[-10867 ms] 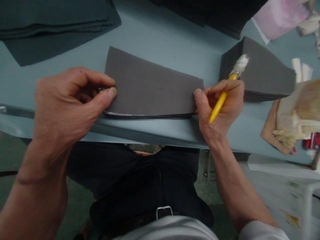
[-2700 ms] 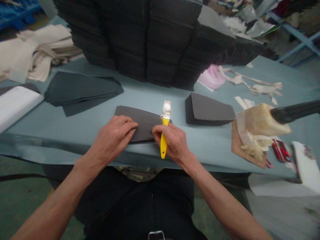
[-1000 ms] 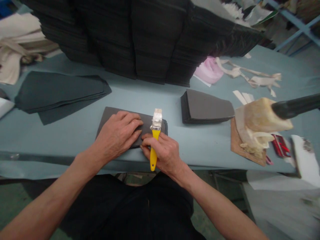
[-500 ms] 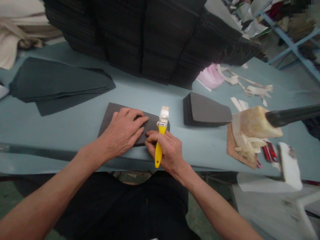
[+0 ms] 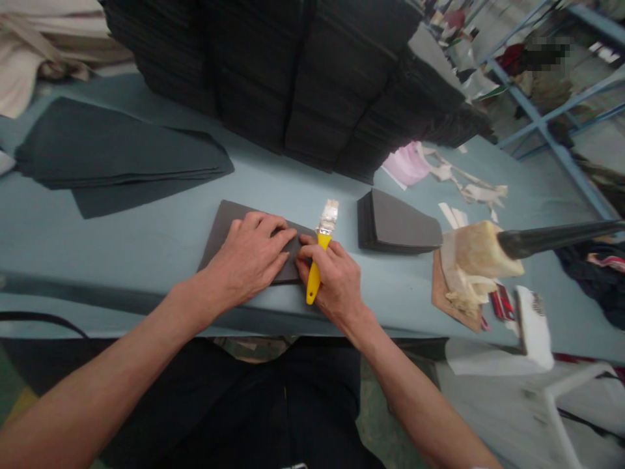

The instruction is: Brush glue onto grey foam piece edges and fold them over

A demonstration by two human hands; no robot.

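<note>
A dark grey flat panel (image 5: 219,228), seemingly a thin stack of sheets, lies on the table in front of me. My left hand (image 5: 254,257) rests on it palm down, fingers stretched out over its middle. At the panel's right end is my right hand (image 5: 334,273), its fingers curled, holding a paintbrush (image 5: 323,242). The brush has a yellow handle and whitish, caked bristles that point away from me. The right thumb and fingertips touch the panel's surface, and that hand hides its right end.
Tall stacks of black sheets (image 5: 254,78) stand along the back. Dark green fabric pieces (image 5: 122,150) lie left. To the right are a stack of grey panels (image 5: 400,221), a glue-crusted container (image 5: 481,251) with a black handle, a red pack (image 5: 502,303) and a blue rack (image 5: 541,124).
My right hand has shifted up along the panel's right end, and the brush has tilted to the right. The left hand stays on the panel. The whole view has turned slightly.
</note>
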